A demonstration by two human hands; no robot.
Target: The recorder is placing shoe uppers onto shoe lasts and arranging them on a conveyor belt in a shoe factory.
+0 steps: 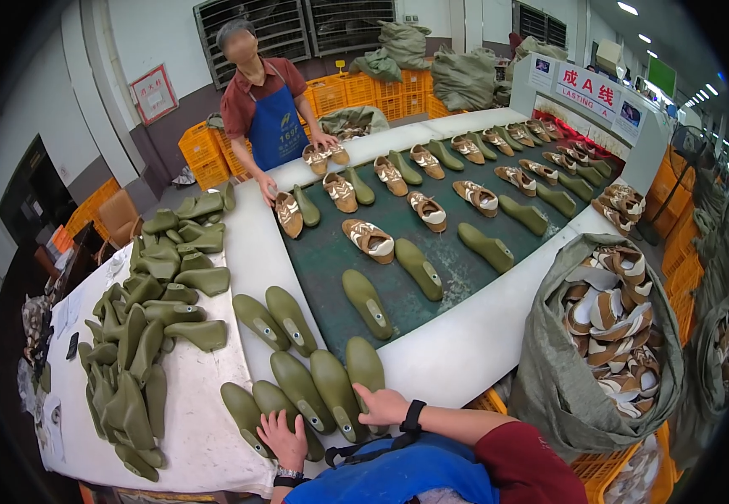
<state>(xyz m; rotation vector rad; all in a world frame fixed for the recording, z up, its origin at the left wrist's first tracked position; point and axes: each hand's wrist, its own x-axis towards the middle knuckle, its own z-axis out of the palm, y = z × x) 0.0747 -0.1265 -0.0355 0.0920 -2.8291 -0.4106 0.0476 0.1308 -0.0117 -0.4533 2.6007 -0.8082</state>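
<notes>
Several olive-green shoe lasts [305, 391] lie side by side on the white table edge in front of me. My left hand [283, 438] rests over the nearest lasts, fingers spread, touching their tops. Bent over the rightmost last [366, 363] of this group is my right hand [383, 407], its fingertips at that last's left side and its palm hiding the lower end. Two more lasts [273, 322] lie just beyond. On the green conveyor belt [322, 269], brown-and-white shoe uppers [368, 240] and green lasts [419, 269] stand in rows.
A heap of lasts [142, 336] covers the white side table [196, 395] at left. A grey sack [549, 353] of uppers stands at right above orange crates [608, 470]. Across the belt, a co-worker in a blue apron [278, 126] handles uppers.
</notes>
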